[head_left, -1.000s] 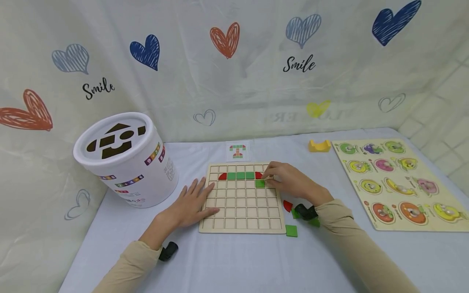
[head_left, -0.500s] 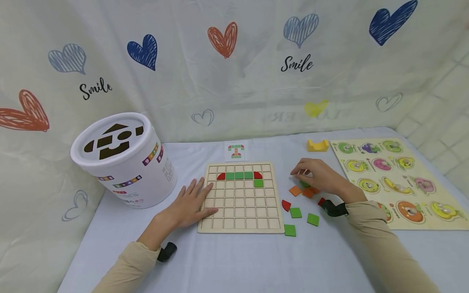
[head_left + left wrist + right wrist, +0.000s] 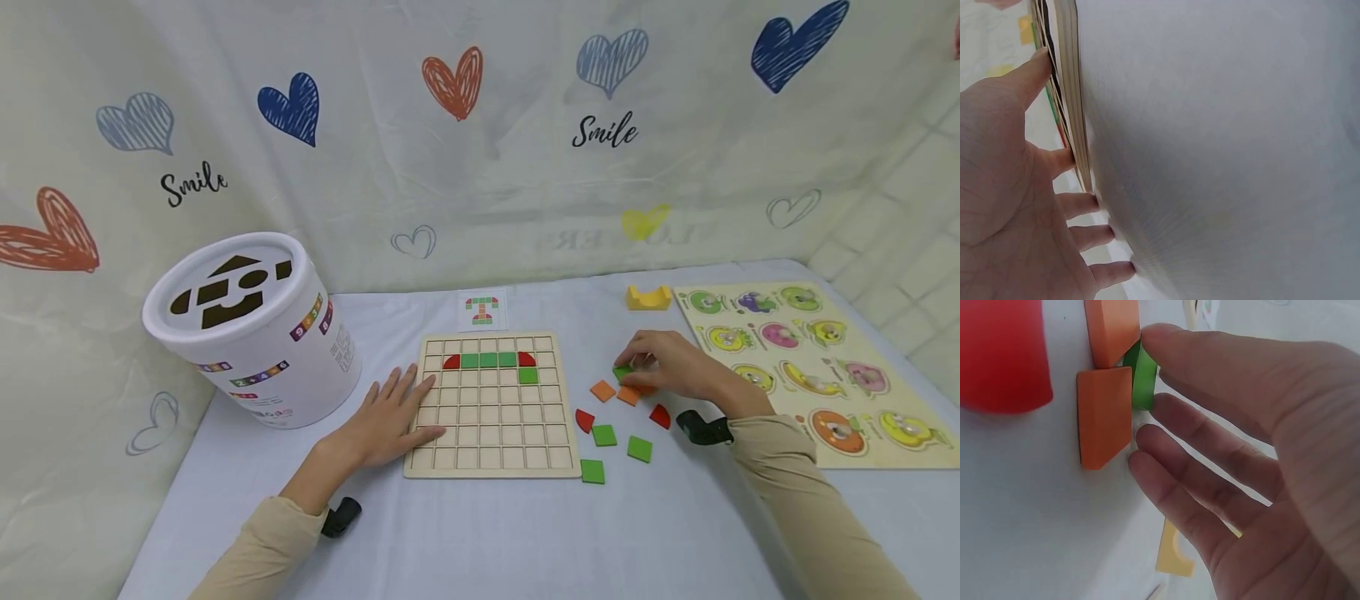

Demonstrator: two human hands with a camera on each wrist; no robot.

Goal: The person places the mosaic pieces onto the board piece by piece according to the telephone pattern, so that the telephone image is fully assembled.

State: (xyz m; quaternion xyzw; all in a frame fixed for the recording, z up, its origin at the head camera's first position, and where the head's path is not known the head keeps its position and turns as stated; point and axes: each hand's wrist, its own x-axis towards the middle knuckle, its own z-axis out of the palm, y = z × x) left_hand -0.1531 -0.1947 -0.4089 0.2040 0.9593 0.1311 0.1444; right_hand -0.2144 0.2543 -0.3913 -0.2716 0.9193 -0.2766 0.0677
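Observation:
A wooden grid board [image 3: 480,454] lies on the table. Its second row holds a red quarter-round tile [image 3: 452,362] at each end with green square tiles [image 3: 489,360] between them, and one more green square sits below the right end. With fingers spread, my left hand [image 3: 382,421] rests at the board's left edge, thumb on the frame. My right hand [image 3: 667,362] is right of the board, thumb and fingers pinching a green tile [image 3: 1144,378] among the loose pieces. Orange tiles [image 3: 1105,415] lie against that tile; my fingers partly hide them in the head view.
Loose green squares [image 3: 640,449], orange squares [image 3: 602,391] and red quarter-rounds [image 3: 660,417] lie right of the board. A pattern card [image 3: 482,310] is behind it. A white bucket [image 3: 262,350] stands left, a fruit puzzle board [image 3: 795,375] lies right, and a yellow arch block [image 3: 649,298] sits at the back.
My right hand has left the board's upper right, moved right to the loose tiles and come down onto a green one. My left hand has stayed at the board's edge.

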